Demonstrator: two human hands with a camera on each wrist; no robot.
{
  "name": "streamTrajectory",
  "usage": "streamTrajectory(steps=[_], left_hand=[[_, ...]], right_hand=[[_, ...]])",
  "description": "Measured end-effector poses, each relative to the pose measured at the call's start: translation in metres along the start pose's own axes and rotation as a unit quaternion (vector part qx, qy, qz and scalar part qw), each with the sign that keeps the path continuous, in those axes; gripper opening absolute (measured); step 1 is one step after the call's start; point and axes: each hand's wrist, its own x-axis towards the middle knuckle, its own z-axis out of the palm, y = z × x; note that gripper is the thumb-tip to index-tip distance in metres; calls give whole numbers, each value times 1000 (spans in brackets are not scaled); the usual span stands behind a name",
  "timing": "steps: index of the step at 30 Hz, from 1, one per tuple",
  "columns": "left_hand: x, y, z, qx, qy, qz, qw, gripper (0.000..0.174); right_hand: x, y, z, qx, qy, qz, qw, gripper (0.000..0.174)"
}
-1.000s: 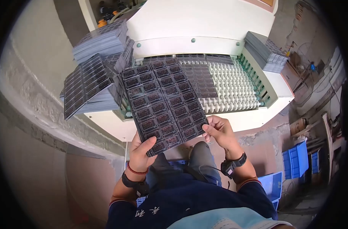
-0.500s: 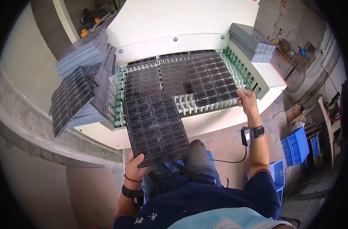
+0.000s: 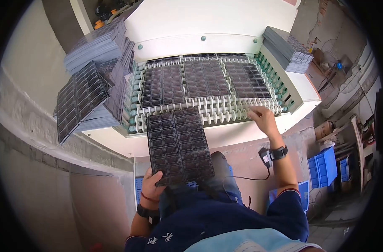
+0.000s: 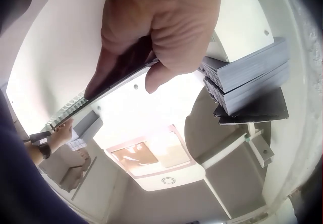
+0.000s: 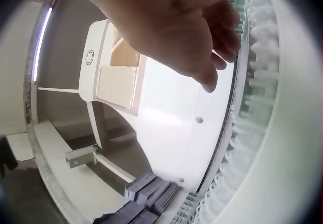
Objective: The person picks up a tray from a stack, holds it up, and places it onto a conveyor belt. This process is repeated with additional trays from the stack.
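Several stacks (image 3: 92, 52) beside rollers (image 3: 216, 115), left fingers (image 3: 158, 174) gripping dark panel (image 3: 181, 145); right fingers (image 3: 254, 112) loosely curled

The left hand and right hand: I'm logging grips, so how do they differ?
The left hand grips a board near a corner, thumb on top, while the right hand holds nothing, its fingers loosely bent near the rollers. The left hand has a red bracelet at its wrist; the right hand has none. Both wear a black wrist strap.

Bright pale light, white panels glaring in the wrist views, edges bowed and dark.
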Motion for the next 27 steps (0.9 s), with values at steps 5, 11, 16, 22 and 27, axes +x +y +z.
streamTrajectory(steps=[5,11,16,22,27], left_hand=[[14,-4,2,-4,-4,-28,1000,33],[22,-10,-14,-33,-21,-39,998,32],[9,-8,-2,-77,-14,-80,994,44],[7,-2,-1,9,-5,-62,998,39],[13,-7,-4,29,15,-45,998,28]], right_hand=[[-77,-47,44,381,-299,157,861,26],[-114,-71,81,469,-250,232,815,13],[-115,-74,87,481,-208,243,816,13],[-117,-75,90,503,-209,262,797,17],[-116,-74,83,434,-195,233,848,19]])
